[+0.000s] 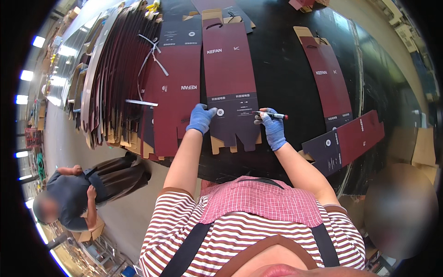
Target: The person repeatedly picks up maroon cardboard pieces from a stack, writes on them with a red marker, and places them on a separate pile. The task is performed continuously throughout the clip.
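A flat, unfolded carton (229, 64), maroon above and dark grey below, lies lengthwise in front of me on the black table. My left hand (201, 120), in a blue glove, rests at its left edge with the thumb spread onto the grey panel. In my gloved right hand (273, 129) is a marker pen (277, 115) with a dark barrel and a red end. Its tip points left, at the carton's right edge over the grey part. Whether the tip touches the surface I cannot tell.
Another flat carton (177, 69) lies at the left, beside a long row of stacked cartons (115, 69) with white straps (154, 53). Two more cartons, one straight (326, 76) and one slanted (360, 138), overlap at the right. A person (74, 196) stands on the floor at left.
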`<state>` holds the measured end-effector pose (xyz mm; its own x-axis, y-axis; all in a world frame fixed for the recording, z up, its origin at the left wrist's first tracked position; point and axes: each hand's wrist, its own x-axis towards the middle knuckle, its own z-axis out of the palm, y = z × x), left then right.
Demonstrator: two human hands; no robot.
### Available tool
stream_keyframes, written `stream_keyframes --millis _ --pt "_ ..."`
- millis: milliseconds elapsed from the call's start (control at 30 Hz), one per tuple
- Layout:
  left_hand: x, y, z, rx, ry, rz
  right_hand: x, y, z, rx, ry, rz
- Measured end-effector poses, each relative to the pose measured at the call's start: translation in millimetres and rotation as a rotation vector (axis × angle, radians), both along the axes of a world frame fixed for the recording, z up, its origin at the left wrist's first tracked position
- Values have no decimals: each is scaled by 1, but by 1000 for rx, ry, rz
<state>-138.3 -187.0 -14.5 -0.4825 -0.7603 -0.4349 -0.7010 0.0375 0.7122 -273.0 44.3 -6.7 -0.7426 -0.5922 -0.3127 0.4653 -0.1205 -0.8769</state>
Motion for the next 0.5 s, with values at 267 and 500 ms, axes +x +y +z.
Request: stream_keyframes --millis 267,500 --pt "2 70 8 -441 55 -210 10 82 9 182 9 -26" --pt "4 122 18 -442 -41 -765 -3 52 2 193 379 -2"
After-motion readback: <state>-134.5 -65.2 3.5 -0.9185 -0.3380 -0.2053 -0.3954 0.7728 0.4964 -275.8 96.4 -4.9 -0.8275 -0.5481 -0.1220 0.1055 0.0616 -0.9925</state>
